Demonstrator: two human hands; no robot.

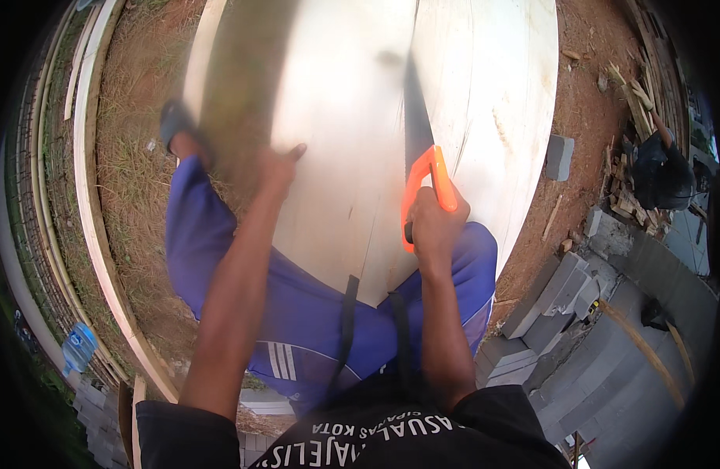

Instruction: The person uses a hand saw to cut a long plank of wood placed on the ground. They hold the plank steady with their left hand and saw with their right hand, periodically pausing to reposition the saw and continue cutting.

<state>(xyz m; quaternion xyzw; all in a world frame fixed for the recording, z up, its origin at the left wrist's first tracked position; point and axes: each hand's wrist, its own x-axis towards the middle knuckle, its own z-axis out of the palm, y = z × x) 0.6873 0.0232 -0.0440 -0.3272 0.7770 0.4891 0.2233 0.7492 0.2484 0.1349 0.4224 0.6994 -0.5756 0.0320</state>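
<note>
Your right hand (439,225) holds the saw (418,125) by its orange handle (446,191), fingers wrapped round; blade points away from you over the pale wooden board (336,156). Your left hand (277,172) meets the board's left edge; fingers partly hidden, grip can't be told.

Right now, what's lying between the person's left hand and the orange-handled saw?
In the head view, just a bare stretch of the pale wooden board lies between the left hand and the saw.
</note>
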